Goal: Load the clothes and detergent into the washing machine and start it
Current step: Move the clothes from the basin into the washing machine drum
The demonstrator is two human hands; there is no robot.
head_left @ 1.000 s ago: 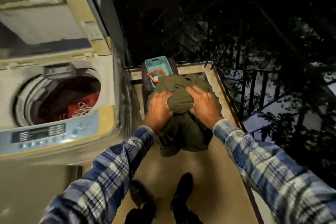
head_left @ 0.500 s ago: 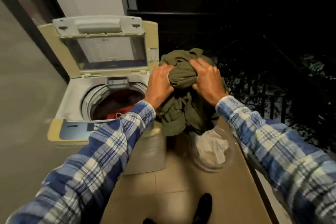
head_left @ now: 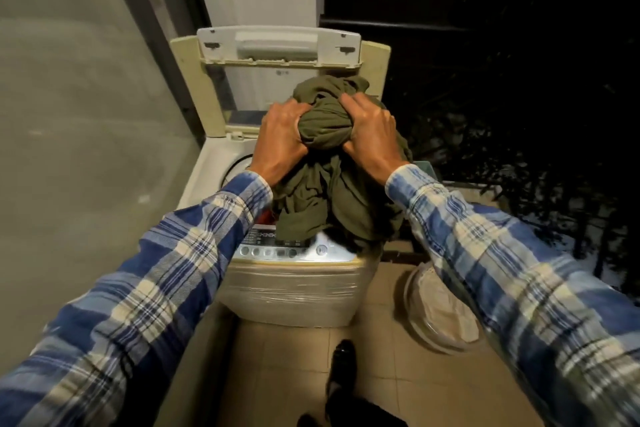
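A bundle of olive green clothes (head_left: pixel 325 191) hangs above the open top of the cream washing machine (head_left: pixel 294 284). My left hand (head_left: pixel 282 140) grips the bundle's left side and my right hand (head_left: pixel 372 133) grips its right side. The cloth drapes down over the drum opening and onto the control panel (head_left: pixel 277 248). The machine's lid (head_left: pixel 277 48) stands upright at the back. A bit of red clothing (head_left: pixel 266 217) shows inside the drum; most of the drum is hidden by the bundle and my arms.
A grey wall (head_left: pixel 76 121) runs along the left. A clear round basin (head_left: pixel 446 315) with pale cloth stands on the tiled floor to the machine's right. A dark railing and foliage lie beyond it. My shoe (head_left: pixel 341 362) is on the tiles in front.
Both hands have carried the green bundle from beside the machine, over the floor, leftward to above the drum opening. The view has swung to face the machine head-on.
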